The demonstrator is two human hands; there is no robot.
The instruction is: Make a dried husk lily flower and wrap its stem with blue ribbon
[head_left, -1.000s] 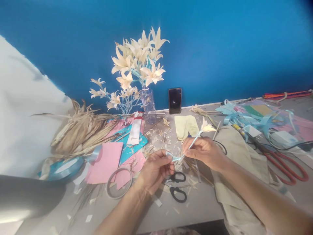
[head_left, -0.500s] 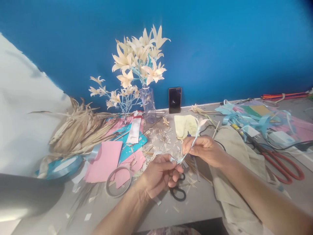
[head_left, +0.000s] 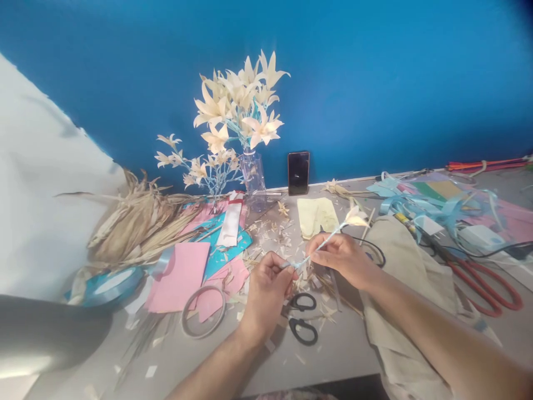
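An artificial flower (head_left: 355, 216) with cream petals and a stem wrapped in light blue ribbon slants between my two hands. My right hand (head_left: 342, 256) pinches its stem partway down, with the bloom sticking out beyond the fingers to the upper right. At the lower end of the stem, my left hand (head_left: 270, 291) is closed in a pinch on it and on a bit of the blue ribbon; the fingertips partly hide that end. Below the hands lie black-handled scissors (head_left: 303, 331), their blades covered by scraps and shadow.
Behind stand a clear vase (head_left: 253, 183) of cream flowers and a phone (head_left: 298, 173) against the blue wall. Dried husks (head_left: 125, 222), pink paper (head_left: 179, 275) and a tape ring (head_left: 183, 319) are at left. Beige cloth (head_left: 395, 266) and red-handled shears (head_left: 487, 283) lie at right.
The flower has tipped over to the right, its bloom now lower and facing more outward. My left hand has turned and risen slightly, uncovering the scissor handles.
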